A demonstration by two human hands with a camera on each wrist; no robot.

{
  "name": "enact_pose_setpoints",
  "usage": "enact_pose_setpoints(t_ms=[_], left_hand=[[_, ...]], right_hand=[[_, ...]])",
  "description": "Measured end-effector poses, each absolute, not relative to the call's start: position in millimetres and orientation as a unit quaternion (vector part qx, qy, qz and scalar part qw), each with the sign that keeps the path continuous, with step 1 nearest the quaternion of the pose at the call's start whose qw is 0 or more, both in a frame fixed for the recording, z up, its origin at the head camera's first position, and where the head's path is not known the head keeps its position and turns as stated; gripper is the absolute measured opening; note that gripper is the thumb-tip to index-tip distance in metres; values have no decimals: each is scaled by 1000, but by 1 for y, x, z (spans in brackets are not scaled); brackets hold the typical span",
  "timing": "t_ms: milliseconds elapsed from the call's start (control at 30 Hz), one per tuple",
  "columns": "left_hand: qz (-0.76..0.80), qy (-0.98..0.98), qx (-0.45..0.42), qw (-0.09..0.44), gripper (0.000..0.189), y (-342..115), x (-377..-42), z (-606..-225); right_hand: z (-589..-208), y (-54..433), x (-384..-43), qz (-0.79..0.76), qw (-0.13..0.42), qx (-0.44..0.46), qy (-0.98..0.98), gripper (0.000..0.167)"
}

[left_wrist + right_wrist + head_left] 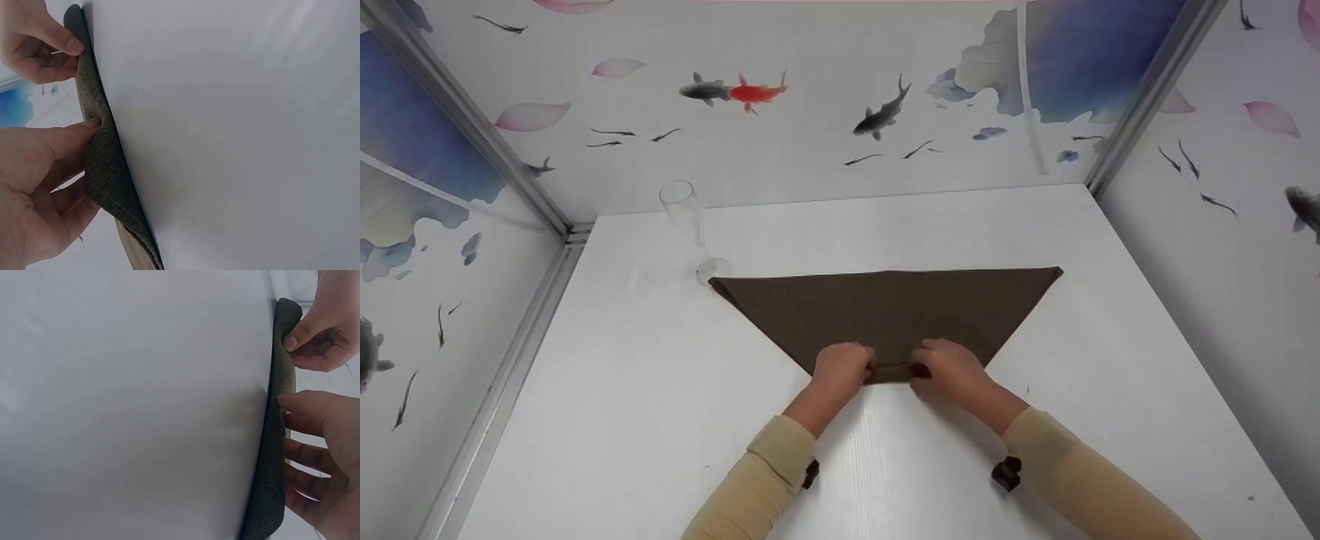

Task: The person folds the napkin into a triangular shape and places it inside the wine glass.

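Note:
A dark brown cloth [885,307] lies folded on the white table, wide along its far edge and narrow at the near edge. At that near edge the cloth is turned over into a rolled fold [109,163]. My left hand [842,367] pinches the fold left of its middle, with the thumb on the near side. A short way to the right, my right hand [952,371] pinches the same fold between thumb and fingers. Both wrist views show the two thumbs pressed on the cloth [275,439], with a gap between the hands.
A clear stemmed glass [684,214] stands just beyond the cloth's far left corner, its foot close to that corner. White table surface [607,390] surrounds the cloth. Printed panels with fish [881,112] enclose the table at the back and both sides.

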State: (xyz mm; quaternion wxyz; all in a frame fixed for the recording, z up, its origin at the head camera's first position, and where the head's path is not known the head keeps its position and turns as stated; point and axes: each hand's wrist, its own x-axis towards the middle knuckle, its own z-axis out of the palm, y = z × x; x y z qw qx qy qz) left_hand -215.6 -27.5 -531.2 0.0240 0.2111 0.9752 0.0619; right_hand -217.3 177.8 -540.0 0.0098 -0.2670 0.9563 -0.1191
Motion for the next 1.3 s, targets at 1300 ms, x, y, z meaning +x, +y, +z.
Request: enact_pose_setpoints(t_ms=[1300], left_hand=[[14, 977, 210, 21, 14, -10, -211, -534]], right_hand=[[-535, 179, -225, -195, 59, -201, 958, 8]])
